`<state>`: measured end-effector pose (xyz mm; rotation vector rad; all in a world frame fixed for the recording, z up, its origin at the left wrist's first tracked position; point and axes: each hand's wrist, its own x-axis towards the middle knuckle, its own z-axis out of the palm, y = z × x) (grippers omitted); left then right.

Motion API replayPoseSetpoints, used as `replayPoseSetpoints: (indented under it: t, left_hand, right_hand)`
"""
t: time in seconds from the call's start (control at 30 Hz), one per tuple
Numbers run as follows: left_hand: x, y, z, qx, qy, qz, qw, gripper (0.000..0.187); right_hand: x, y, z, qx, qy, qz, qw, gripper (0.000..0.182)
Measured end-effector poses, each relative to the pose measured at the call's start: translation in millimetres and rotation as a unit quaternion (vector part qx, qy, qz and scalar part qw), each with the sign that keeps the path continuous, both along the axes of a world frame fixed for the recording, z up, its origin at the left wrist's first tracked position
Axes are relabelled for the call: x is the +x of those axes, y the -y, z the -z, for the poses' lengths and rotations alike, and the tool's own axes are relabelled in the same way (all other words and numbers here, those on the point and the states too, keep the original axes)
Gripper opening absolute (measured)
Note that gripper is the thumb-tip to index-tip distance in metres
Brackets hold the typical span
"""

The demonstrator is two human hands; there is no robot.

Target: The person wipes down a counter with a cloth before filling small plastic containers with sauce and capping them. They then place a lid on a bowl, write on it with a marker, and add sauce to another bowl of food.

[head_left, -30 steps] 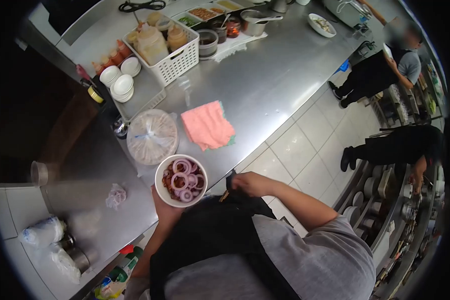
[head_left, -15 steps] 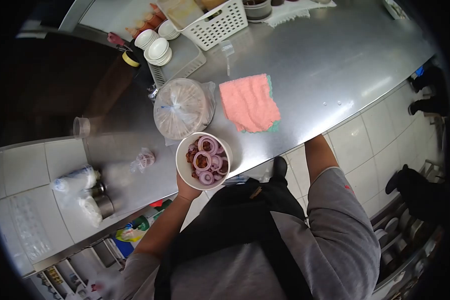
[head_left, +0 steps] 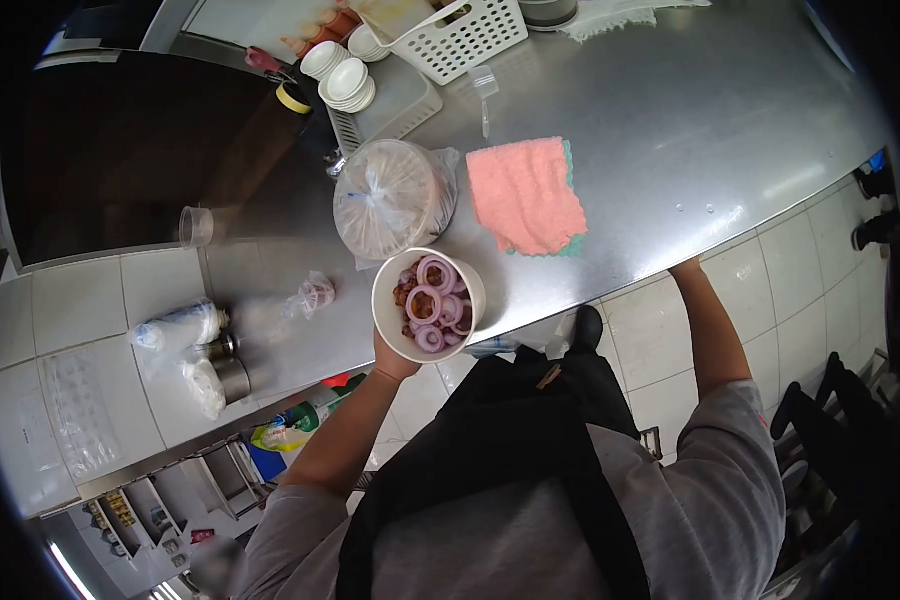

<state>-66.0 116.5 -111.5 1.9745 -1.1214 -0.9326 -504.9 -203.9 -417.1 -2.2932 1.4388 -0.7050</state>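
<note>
My left hand (head_left: 395, 358) grips a white round tub (head_left: 384, 322) from its lower left side, close to the counter's front edge. Purple onion rings (head_left: 426, 304) lie in the tub on top of reddish-brown pieces of food. Just behind it stands a larger round container wrapped in a clear knotted plastic bag (head_left: 382, 198). Over at the counter's front edge on the right is my right hand (head_left: 686, 267); its fingers are hidden there, and I cannot see anything in it.
A pink cloth with a green edge (head_left: 525, 195) lies on the steel counter (head_left: 670, 120). Behind are a clear plastic fork (head_left: 484, 90), a white perforated basket (head_left: 455, 45) and stacked small bowls (head_left: 348, 85). A small tied bag (head_left: 316, 292) sits left. Another person's legs (head_left: 835, 420) show at right.
The view has shifted, so the counter things sit farther right and slightly higher. My right hand has moved right along the counter edge. The tub stays in my left hand.
</note>
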Motion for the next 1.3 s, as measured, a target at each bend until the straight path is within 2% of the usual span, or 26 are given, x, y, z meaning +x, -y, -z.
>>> replayPoseSetpoints:
  t: [0.1,0.33,0.37,0.4,0.47,0.5,0.63,0.73,0.77,0.8,0.93,1.0,1.03,1.07,1.13,1.2,1.23,1.27,1.3]
  left_hand:
    - [3,-4,0,0.031,0.091,0.051,0.994,0.082]
    - [-2,0,-4,-0.009,0.067,0.037,0.997,0.08]
    - [-5,2,-9,-0.018,0.117,0.06,0.991,0.077]
    - [-3,1,-7,-0.019,0.115,0.063,0.991,0.077]
    - [3,-2,-2,0.04,0.119,0.093,0.988,0.081]
    - [4,-3,0,0.048,0.099,0.085,0.99,0.075]
    - [1,-1,-5,0.04,0.113,0.09,0.989,0.073]
    - [0,-2,-5,0.031,0.128,0.089,0.987,0.074]
    - [2,-5,-2,0.027,0.165,0.093,0.981,0.077]
    - [4,-6,0,0.023,0.202,0.101,0.974,0.08]
    - [2,-5,0,0.005,0.231,0.101,0.968,0.085]
    - [-8,-1,-10,-0.001,0.159,0.043,0.986,0.085]
    - [-12,-1,-11,0.01,0.064,-0.027,0.998,0.09]
    - [-15,-6,-7,0.01,0.065,-0.018,0.998,0.09]
    - [-20,-27,4,-0.049,0.224,-0.058,0.972,0.096]
    - [-56,-59,-3,-0.052,0.443,0.006,0.895,0.1]
    - [-64,-75,7,-0.137,0.409,-0.01,0.902,0.091]
    - [-58,-99,30,-0.22,0.37,-0.024,0.902,0.083]
    - [22,-175,99,-0.221,0.367,-0.011,0.904,0.083]
  right_hand:
    - [16,4,-5,-0.011,-0.018,0.013,1.0,0.02]
    - [-3,-23,-32,-0.041,-0.06,0.062,0.995,0.018]
    - [0,-22,-31,-0.063,0.029,0.085,0.994,0.016]
    - [2,-22,-30,-0.065,0.027,0.088,0.994,0.016]
    - [6,-20,-30,-0.005,0.084,0.101,0.991,0.017]
    - [7,-20,-30,0.025,0.114,0.106,0.987,0.018]
    - [14,-18,-31,0.144,0.233,0.122,0.954,0.02]
    - [17,-16,-31,0.234,0.317,0.134,0.909,0.022]
    - [18,-16,-30,0.264,0.345,0.14,0.89,0.022]
    - [19,-15,-31,0.292,0.373,0.148,0.868,0.023]
    - [23,-11,-31,0.389,0.479,0.176,0.767,0.026]
    - [24,-9,-31,0.434,0.528,0.184,0.706,0.027]
    - [24,-9,-31,0.453,0.553,0.187,0.674,0.028]
    - [24,-8,-32,0.469,0.579,0.19,0.639,0.028]
    - [24,-5,-33,0.489,0.633,0.194,0.568,0.03]
    - [23,-12,-39,0.392,0.648,0.139,0.638,0.025]
    - [22,-19,-88,0.438,0.585,0.182,0.658,0.029]
    - [23,-21,-86,0.433,0.59,0.191,0.654,0.029]
    - [23,-24,-81,0.408,0.56,0.159,0.703,0.032]
